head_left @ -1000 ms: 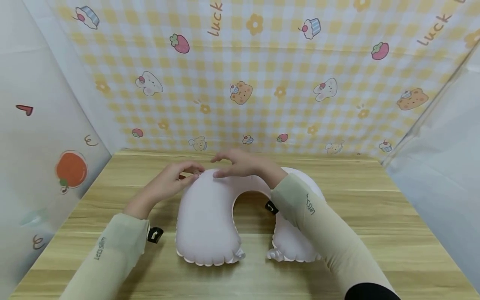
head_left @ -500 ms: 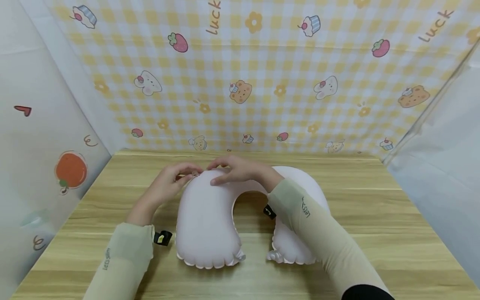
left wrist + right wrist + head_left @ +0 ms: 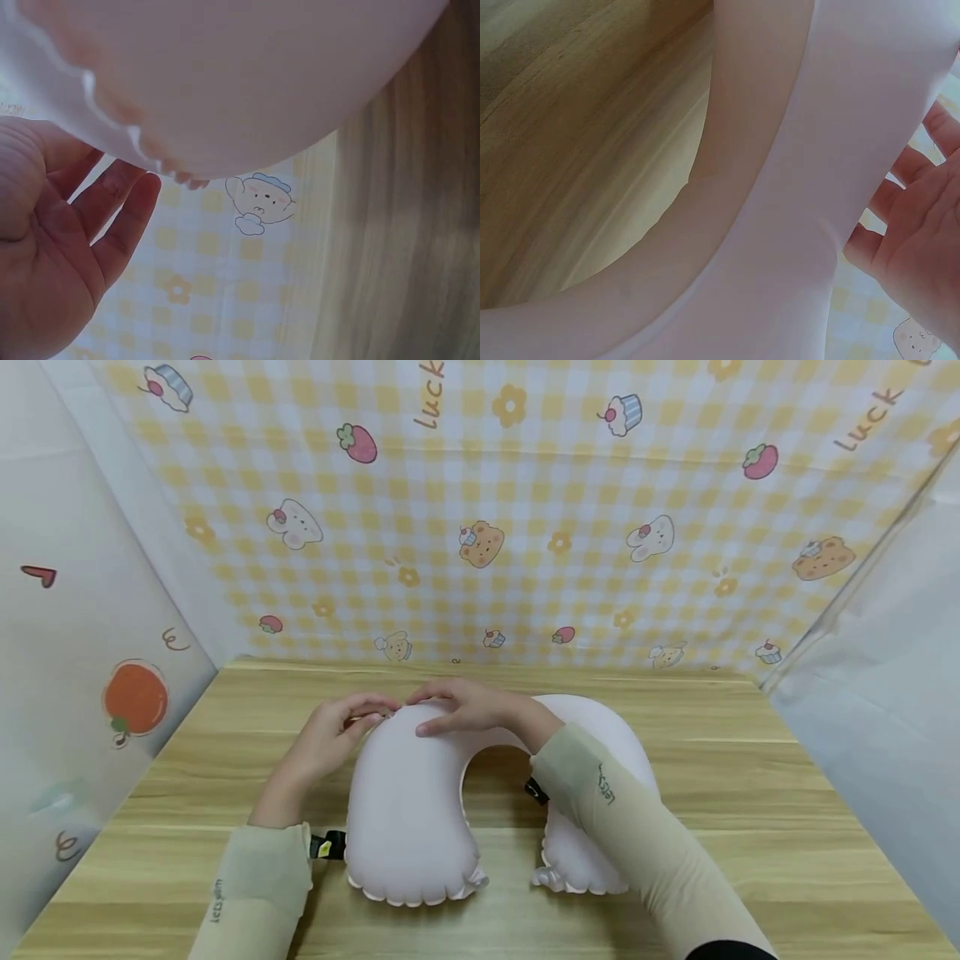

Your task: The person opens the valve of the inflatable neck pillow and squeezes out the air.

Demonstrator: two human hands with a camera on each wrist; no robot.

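Note:
A pale pink, U-shaped inflatable neck pillow (image 3: 408, 810) lies on the table, its two crimped ends towards me. My left hand (image 3: 322, 739) is at its far left edge, where thumb and forefinger pinch a small clear valve (image 3: 387, 713). In the left wrist view, the tips of the left hand's (image 3: 60, 247) forefinger and thumb are hidden behind the pillow (image 3: 225, 82). My right hand (image 3: 480, 708) grips the top of the curve, thumb on the upper face and fingers over the far edge. The right wrist view has its fingers (image 3: 889, 202) against the pillow's outer side.
The wood-grain table (image 3: 750, 827) carries the pillow. Behind it hangs a yellow checked cloth (image 3: 555, 593) with cartoon prints, and white sheets (image 3: 90, 527) close off both sides. A black wrist strap (image 3: 328, 845) shows at the left cuff, beside the pillow.
My right hand has come down from above the pillow's far edge onto it. The left forearm has swung right, bringing its wrist strap up beside the pillow. The pillow stays almost in place.

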